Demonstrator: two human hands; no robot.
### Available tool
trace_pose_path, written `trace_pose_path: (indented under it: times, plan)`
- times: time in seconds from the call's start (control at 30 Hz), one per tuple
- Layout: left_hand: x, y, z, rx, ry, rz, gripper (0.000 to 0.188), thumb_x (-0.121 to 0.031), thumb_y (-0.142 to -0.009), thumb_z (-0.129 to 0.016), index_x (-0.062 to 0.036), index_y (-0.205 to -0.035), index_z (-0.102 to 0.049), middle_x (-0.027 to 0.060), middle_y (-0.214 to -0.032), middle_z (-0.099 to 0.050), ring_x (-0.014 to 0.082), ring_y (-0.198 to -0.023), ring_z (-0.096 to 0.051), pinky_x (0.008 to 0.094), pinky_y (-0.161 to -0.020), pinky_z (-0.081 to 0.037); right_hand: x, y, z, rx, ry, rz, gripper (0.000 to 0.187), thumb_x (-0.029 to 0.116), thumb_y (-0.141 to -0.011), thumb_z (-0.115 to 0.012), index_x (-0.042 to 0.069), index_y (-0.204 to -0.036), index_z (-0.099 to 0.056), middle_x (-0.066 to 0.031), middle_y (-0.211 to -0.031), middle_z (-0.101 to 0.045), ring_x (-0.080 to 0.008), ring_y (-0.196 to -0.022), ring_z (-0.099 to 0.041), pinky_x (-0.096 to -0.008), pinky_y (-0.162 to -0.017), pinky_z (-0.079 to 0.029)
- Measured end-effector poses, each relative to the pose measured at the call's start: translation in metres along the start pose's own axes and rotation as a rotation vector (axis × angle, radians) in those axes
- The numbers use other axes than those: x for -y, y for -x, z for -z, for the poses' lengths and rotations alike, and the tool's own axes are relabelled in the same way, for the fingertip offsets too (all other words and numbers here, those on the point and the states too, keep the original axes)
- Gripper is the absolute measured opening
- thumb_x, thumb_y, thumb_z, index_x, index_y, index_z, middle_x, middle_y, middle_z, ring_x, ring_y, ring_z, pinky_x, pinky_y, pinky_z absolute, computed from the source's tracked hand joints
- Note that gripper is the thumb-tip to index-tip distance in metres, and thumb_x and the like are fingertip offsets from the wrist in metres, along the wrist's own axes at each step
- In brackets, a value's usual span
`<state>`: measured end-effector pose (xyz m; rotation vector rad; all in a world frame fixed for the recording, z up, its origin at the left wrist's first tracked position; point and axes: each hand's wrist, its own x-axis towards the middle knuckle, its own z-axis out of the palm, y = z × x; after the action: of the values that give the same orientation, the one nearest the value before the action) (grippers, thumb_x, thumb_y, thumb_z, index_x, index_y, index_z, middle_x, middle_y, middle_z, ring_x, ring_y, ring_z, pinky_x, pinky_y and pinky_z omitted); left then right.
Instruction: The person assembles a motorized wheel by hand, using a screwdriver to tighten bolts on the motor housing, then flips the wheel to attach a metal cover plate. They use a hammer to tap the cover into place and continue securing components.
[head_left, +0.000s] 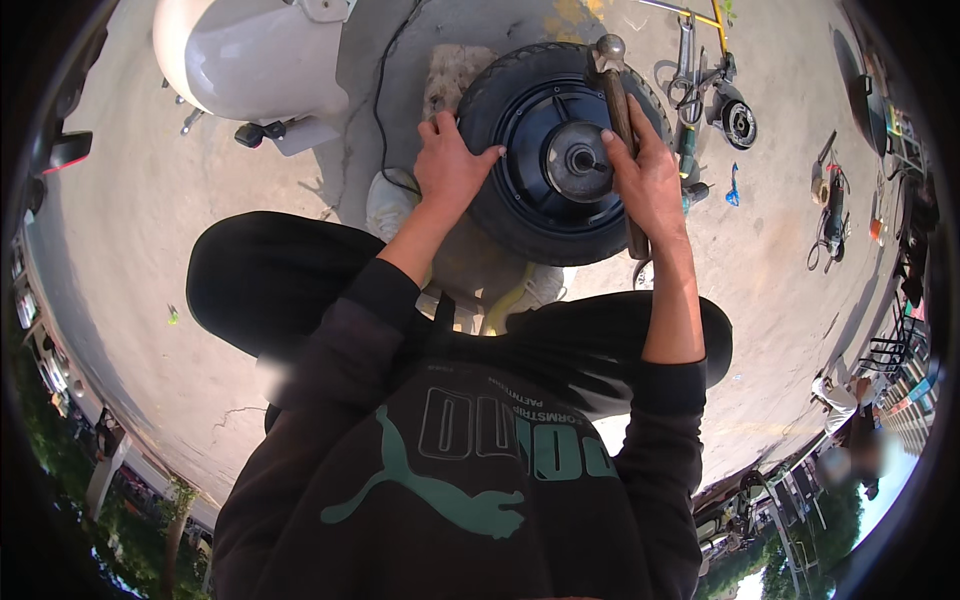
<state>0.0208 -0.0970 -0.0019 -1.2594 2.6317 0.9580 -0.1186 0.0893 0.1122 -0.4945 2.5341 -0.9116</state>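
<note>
A wheel with a black tyre [490,220] and a dark hub motor [530,135] lies face up in front of me, with a round central plate [568,180] and a short axle. My left hand [452,170] steadies the wheel's left side, thumb across the sidewall near the hub and fingers at the outer edge. In my right hand [645,180] is a ball-peen hammer [618,115], its metal head pointing away from me and its wooden handle running over the wheel's right side. The fingers wrap round the handle.
A wooden block [455,75] sits against the wheel's far left. Beyond it are a black cable [382,80] and a pale curved vehicle panel [265,60]. Pliers [686,95], a round black part [738,122] and other tools lie on the concrete to the right.
</note>
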Motion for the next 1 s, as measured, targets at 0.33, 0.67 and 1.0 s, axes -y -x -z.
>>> trace_pose_path:
  times: [0.33,0.67,1.0]
  plan:
    - [0.002,0.0,-0.003,0.041,0.087,-0.008,0.093,-0.043,-0.075,-0.089,-0.008,-0.145,-0.038,0.0221,-0.137,-0.061,0.0411,-0.116,-0.067,0.0495,-0.091,-0.056,0.008,-0.023,0.019,0.257,0.465,0.29,0.052,0.028,-0.102,-0.062,0.007,-0.149,-0.051,-0.0258,-0.08,-0.069,-0.0479,-0.079,-0.067,-0.055,-0.073,-0.052]
    - [0.011,-0.003,-0.008,0.086,0.056,-0.029,0.104,-0.044,-0.072,-0.091,-0.0093,-0.151,-0.032,0.0205,-0.142,-0.058,0.042,-0.116,-0.067,0.0489,-0.094,-0.056,0.01,-0.019,0.015,0.332,0.656,0.314,0.057,0.027,-0.102,-0.063,0.017,-0.155,-0.047,-0.0235,-0.081,-0.069,-0.0453,-0.079,-0.067,-0.052,-0.073,-0.052]
    - [0.008,0.002,-0.003,0.079,0.105,0.034,0.103,-0.045,-0.07,-0.092,-0.0111,-0.15,-0.037,0.0175,-0.142,-0.06,0.0383,-0.122,-0.065,0.0476,-0.098,-0.055,-0.003,-0.027,0.02,0.301,0.784,0.401,0.054,0.032,-0.103,-0.059,0.02,-0.154,-0.046,-0.0209,-0.085,-0.072,-0.0437,-0.081,-0.07,-0.0532,-0.072,-0.055]
